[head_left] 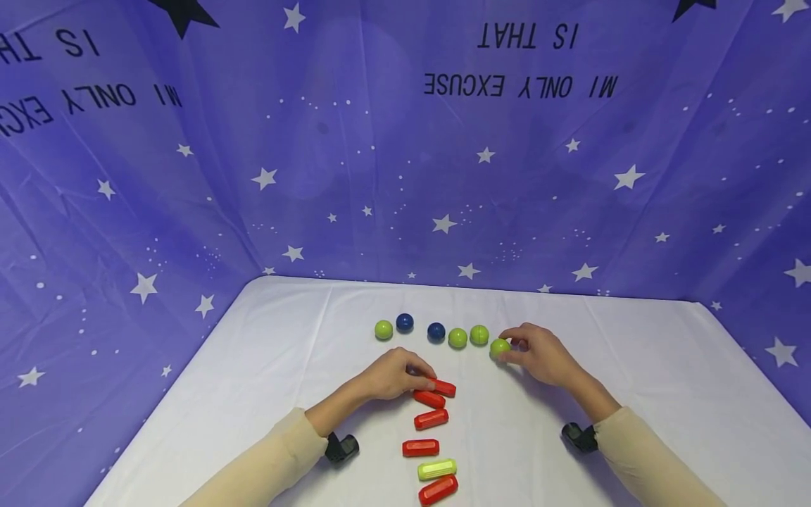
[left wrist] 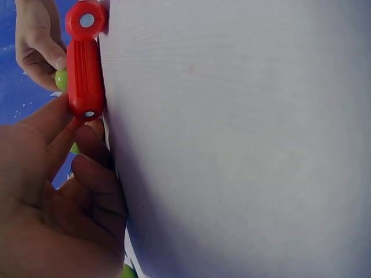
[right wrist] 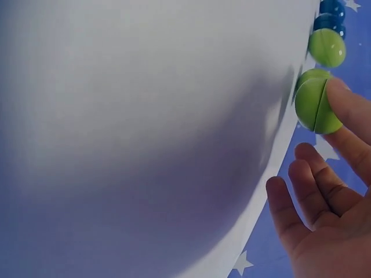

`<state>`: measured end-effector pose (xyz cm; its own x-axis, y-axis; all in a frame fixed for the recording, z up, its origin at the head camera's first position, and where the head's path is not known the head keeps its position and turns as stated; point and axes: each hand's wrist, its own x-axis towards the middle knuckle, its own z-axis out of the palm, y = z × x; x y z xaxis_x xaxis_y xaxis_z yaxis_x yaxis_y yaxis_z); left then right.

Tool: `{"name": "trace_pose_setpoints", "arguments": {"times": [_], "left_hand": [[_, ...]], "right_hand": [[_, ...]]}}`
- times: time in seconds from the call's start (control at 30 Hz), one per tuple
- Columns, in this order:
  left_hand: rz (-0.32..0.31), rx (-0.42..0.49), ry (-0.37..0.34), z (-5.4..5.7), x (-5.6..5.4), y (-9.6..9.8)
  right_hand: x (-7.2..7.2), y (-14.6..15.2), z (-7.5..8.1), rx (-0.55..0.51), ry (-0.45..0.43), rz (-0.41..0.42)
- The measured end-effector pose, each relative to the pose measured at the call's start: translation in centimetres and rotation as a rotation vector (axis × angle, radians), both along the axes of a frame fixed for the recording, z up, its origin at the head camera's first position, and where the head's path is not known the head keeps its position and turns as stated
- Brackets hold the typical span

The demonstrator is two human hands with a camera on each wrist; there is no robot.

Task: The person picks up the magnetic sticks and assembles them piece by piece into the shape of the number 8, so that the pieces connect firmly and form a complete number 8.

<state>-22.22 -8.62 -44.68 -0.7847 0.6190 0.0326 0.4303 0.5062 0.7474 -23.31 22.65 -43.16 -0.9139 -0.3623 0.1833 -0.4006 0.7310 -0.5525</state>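
head, left hand: my left hand (head_left: 398, 373) pinches the farthest red stick (head_left: 446, 389); my fingertips hide its left end.
head, column: a second red stick (head_left: 429, 400) just nearer me, then three more red ones and a yellow-green stick (head_left: 437, 470) on the white cloth (head_left: 519, 451).
head, right hand: my right hand (head_left: 541, 354) pinches the green ball (head_left: 498, 346) at the row's right end; fingertips cover part of it. three other green balls (head_left: 457, 338) and two blue balls (head_left: 436, 332) to its left.
head, sleeves: both sleeves (head_left: 272, 458) cut off below.
left wrist, stick: thumb and finger meet the red stick's near end; another red end touches it above. contact with the cloth, can't tell.
left wrist, green bits: slivers only, behind my fingers and at the bottom edge.
right wrist, ball: thumb covers one side; a second green ball mostly hidden behind; remaining fingers loose.
right wrist, blues: overlapping at the top, hard to separate.
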Motion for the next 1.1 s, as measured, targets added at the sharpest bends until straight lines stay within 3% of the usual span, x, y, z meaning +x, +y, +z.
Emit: {"name": "trace_pose_setpoints", "arguments": {"times": [0.23, 0.5, 0.83, 1.1], "left_hand": [[-0.001, 0.002, -0.008, 0.1, 0.1, 0.0], [-0.001, 0.039, -0.024, 0.1, 0.1, -0.1], [0.017, 0.067, -0.064, 0.0, 0.1, -0.2], [0.037, 0.064, -0.059, 0.0, 0.0, -0.1]], "right_hand": [[1.2, -0.7, 0.5, -0.066, -0.048, 0.049], [2.4, -2.0, 0.2, -0.051, -0.074, 0.124], [2.9, -3.3, 0.1, -0.043, -0.126, 0.199], [3.1, -3.7, 0.1, -0.016, -0.113, 0.22]]}}
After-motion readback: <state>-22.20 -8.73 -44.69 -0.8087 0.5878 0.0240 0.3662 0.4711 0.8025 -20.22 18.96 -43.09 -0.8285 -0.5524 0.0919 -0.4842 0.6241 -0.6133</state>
